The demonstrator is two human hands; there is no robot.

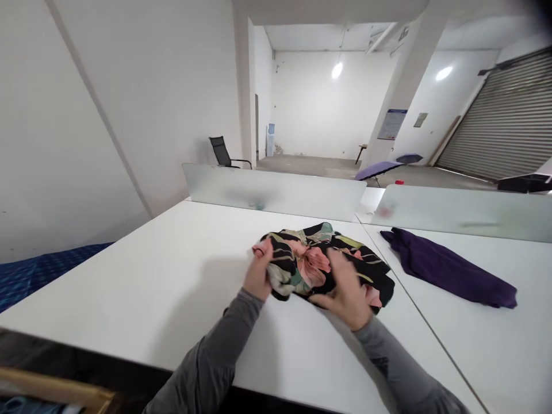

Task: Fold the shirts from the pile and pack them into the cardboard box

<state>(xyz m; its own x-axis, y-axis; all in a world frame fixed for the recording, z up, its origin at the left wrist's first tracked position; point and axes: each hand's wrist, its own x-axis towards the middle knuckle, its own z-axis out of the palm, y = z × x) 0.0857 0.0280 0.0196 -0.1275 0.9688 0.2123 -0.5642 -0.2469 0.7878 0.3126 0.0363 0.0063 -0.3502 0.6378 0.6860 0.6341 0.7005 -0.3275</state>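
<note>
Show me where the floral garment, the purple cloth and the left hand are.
floral garment [314,261]: head view, on the pink flower print at its middle.
purple cloth [448,269]: head view, on the middle of its folded length.
left hand [259,275]: head view, on the back of the hand gripping the garment's left edge.
</note>
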